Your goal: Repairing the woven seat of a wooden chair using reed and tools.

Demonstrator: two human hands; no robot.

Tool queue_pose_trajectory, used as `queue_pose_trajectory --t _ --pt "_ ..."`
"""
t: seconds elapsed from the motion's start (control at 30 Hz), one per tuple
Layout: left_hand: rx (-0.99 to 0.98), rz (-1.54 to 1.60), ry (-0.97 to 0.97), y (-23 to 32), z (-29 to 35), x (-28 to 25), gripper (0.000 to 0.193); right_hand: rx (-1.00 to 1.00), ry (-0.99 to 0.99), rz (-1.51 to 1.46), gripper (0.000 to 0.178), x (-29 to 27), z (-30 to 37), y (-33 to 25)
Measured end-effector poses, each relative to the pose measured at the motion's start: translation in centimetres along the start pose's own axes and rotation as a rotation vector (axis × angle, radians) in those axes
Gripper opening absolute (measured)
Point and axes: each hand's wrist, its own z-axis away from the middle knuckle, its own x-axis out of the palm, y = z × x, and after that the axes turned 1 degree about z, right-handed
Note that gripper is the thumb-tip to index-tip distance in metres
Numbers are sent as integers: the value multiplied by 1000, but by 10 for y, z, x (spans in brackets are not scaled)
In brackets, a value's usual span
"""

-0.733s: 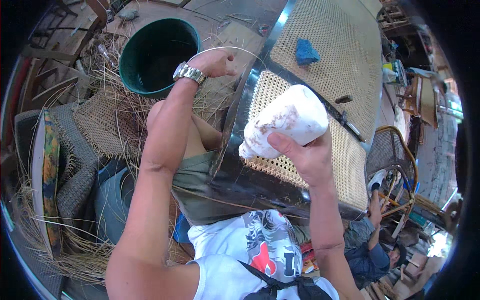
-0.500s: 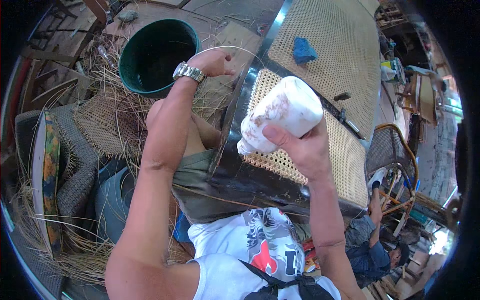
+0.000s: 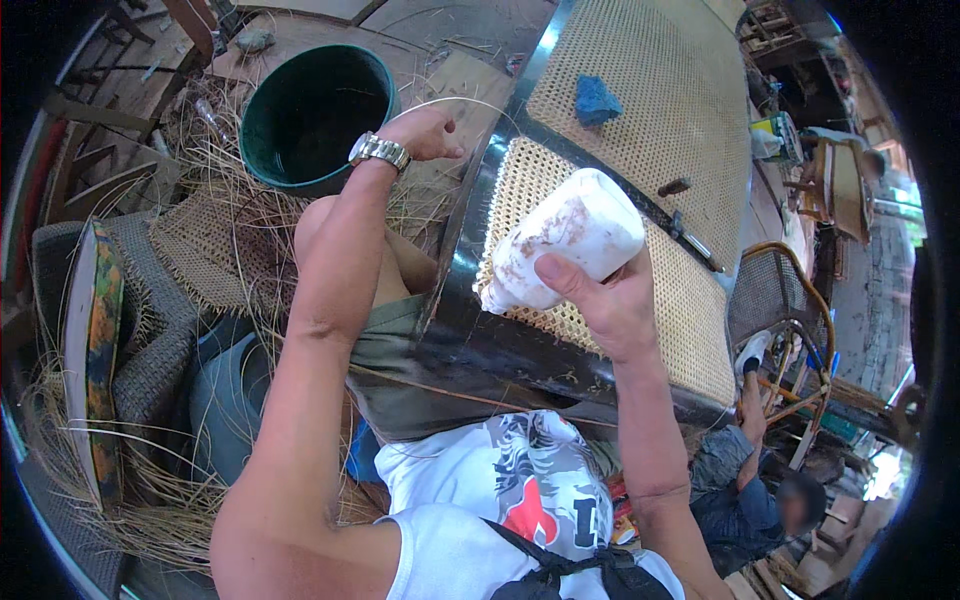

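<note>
A white plastic bottle (image 3: pixel 575 235) with brown smears is gripped in my right hand (image 3: pixel 615 310), thumb across its side. It tilts so its neck points down-left, at the near left edge of a woven cane panel (image 3: pixel 680 325) set in a black frame (image 3: pixel 505 365). Whether the spout touches is unclear. My left hand (image 3: pixel 425 132), with a metal watch on its wrist, hovers left of the frame, fingers curled. A thin cane strand (image 3: pixel 465 99) arcs from that hand to the frame's far left corner; the fingertips on it are hidden.
A dark green bucket (image 3: pixel 262 125) stands beyond my left forearm. On the larger cane panel lie a blue cloth (image 3: pixel 596 101), a small dark piece (image 3: pixel 675 187) and a hammer-like tool (image 3: pixel 697 245). Loose cane strips litter the left side. Another person (image 3: pixel 735 495) sits at lower right.
The bottle and my right hand have shifted slightly, the bottle's base a little lower. My left hand has moved slightly left and nearer, its fingers more curled.
</note>
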Motion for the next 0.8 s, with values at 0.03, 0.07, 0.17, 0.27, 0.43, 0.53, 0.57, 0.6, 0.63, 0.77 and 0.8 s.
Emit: queue_pose_trajectory --t 0.03,0.07,0.17,0.27,0.43,0.53,0.57,0.6,0.63,0.77,0.8 --pt "1 11 2 0 1 0 54 -20 0 -14 71 2 3 0" --pt "5 -3 4 0 2 1 54 -21 0 -13 71 4 6 1" --pt "-5 -16 -5 5 5 3 55 -98 11 -5 71 7 9 1" --pt "-14 -22 -41 12 9 9 56 -144 9 47 71 4 3 0" --pt "-23 -8 -102 19 12 18 60 -45 44 -21 70 -10 0 0" --pt "5 -18 -38 18 11 22 45 -53 57 -17 70 -15 3 1" --pt "18 -12 -36 18 10 23 45 -53 60 -19 70 -15 4 2" --pt "-2 10 -31 18 9 24 42 -50 51 -6 70 -14 4 2" --pt "-21 34 -25 17 8 25 40 -46 40 8 70 -14 5 3" --pt "-6 20 -45 14 5 27 42 -40 36 58 72 -10 8 4" --pt "-26 -8 -86 14 5 27 52 -46 44 48 73 -8 11 3"
